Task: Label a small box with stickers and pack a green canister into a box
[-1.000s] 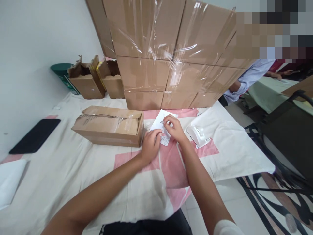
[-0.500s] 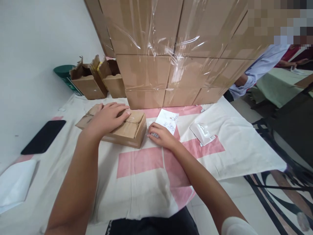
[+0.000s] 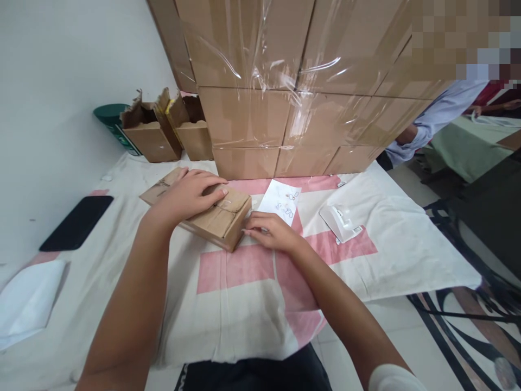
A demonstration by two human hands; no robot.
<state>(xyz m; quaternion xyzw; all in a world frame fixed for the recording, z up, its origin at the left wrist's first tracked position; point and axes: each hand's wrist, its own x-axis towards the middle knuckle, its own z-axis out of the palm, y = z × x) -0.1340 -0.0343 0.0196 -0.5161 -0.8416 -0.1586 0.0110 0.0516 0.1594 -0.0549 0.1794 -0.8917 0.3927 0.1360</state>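
Note:
A closed brown cardboard box (image 3: 228, 214) lies at an angle on the cloth-covered table (image 3: 240, 320). My left hand (image 3: 189, 193) rests across its top, fingers stretched out flat and thumb apart. At the box's right end is my right hand (image 3: 271, 231), its fingers bent and pressed together close to the end face. Whatever may be between those fingertips is hidden. Just behind my right hand lies a white paper sheet (image 3: 280, 198) with small drawings on it. A white tape dispenser-like object (image 3: 341, 221) sits further right.
Stacked cartons (image 3: 248, 117) wrapped in clear film stand at the back. Two torn-open boxes (image 3: 152, 138) and a green container (image 3: 114, 122) are at the back left. A black flat object (image 3: 77, 222) lies left, near folded white paper (image 3: 30, 298). A person's sleeve (image 3: 437, 119) shows at right.
The box has turned slightly, its right end coming nearer to me. My left hand has stayed on top of it, while my right fingers have moved against or close to its right end.

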